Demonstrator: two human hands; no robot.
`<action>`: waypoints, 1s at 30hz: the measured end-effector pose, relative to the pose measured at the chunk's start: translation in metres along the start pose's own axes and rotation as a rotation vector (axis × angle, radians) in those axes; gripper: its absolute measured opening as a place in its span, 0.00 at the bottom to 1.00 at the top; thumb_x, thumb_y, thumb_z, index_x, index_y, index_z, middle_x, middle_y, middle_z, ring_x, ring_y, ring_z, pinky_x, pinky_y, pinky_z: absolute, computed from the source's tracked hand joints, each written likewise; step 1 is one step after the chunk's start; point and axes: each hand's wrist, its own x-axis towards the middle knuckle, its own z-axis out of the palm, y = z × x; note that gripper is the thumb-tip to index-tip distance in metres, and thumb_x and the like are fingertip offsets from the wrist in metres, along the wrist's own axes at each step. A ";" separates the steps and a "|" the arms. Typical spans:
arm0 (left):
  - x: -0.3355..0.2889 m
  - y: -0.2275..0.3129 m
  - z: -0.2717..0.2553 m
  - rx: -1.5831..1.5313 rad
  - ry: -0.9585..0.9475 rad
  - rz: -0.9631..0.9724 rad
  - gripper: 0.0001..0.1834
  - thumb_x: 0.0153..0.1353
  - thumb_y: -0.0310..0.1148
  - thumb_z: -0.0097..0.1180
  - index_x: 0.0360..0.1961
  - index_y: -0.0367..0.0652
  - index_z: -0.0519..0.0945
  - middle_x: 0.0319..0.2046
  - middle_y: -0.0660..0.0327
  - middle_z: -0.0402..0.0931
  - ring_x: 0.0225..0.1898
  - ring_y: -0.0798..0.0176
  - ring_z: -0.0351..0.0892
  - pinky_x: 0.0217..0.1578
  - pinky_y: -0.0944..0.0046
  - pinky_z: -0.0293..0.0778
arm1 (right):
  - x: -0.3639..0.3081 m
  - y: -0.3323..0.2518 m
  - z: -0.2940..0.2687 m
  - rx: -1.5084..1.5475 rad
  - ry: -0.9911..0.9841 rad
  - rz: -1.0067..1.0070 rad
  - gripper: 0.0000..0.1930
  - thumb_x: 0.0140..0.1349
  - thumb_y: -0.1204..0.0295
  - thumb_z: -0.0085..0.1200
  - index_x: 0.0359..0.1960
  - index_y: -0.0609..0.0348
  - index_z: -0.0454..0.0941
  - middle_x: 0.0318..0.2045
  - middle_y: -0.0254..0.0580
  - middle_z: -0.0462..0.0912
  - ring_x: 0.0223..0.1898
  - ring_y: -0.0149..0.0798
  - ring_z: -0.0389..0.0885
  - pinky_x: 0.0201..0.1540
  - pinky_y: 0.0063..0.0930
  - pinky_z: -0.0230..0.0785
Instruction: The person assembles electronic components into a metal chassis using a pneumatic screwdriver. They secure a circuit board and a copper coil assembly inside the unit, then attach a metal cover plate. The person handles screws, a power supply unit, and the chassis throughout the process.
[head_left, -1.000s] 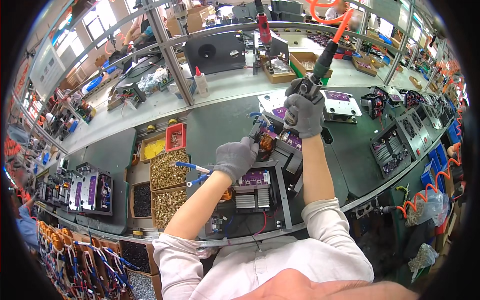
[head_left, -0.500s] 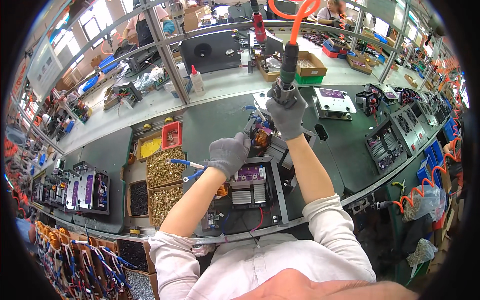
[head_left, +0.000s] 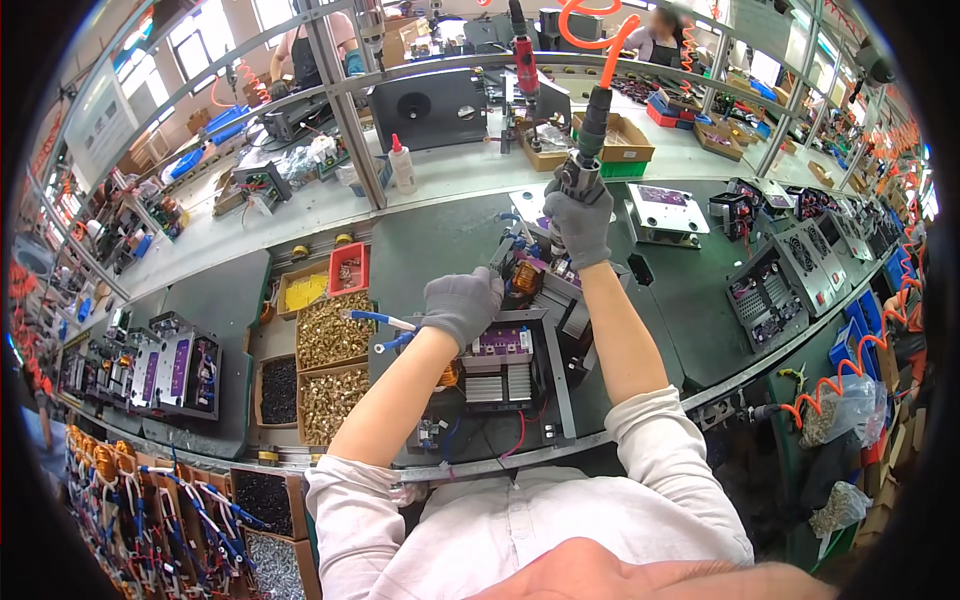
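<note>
My right hand (head_left: 582, 222), in a grey glove, is wrapped round a black and silver air screwdriver (head_left: 590, 135) hanging from an orange coiled hose. The screwdriver's lower end points down at an electronics unit (head_left: 527, 278) with a copper coil and heat sink fins; whether the tip touches is unclear. At that unit's left edge, my left hand (head_left: 463, 308), also gloved, is closed with fingers curled; what they grip is hidden. Blue and white cables (head_left: 385, 320) with ring ends stick out left of it. A second unit (head_left: 500, 365) with a purple board and fins lies nearer me.
Left of my arm stand boxes of brass fasteners (head_left: 333, 330), black screws (head_left: 279, 390) and a red bin (head_left: 348, 268). A metal rail and post (head_left: 350, 120) cross behind the bench. White-topped units (head_left: 667, 212) and open chassis (head_left: 770, 295) sit right. Other people work beyond.
The screwdriver and my right hand have shifted slightly right and down in the picture. My left hand stays by the unit, still closed.
</note>
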 end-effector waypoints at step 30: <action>-0.011 -0.003 -0.008 -0.177 0.069 -0.021 0.17 0.51 0.41 0.52 0.30 0.38 0.85 0.31 0.45 0.82 0.36 0.46 0.83 0.39 0.52 0.77 | -0.003 -0.055 -0.033 0.189 -0.199 0.035 0.15 0.51 0.77 0.52 0.42 0.57 0.74 0.21 0.30 0.68 0.10 0.23 0.62 0.08 0.22 0.56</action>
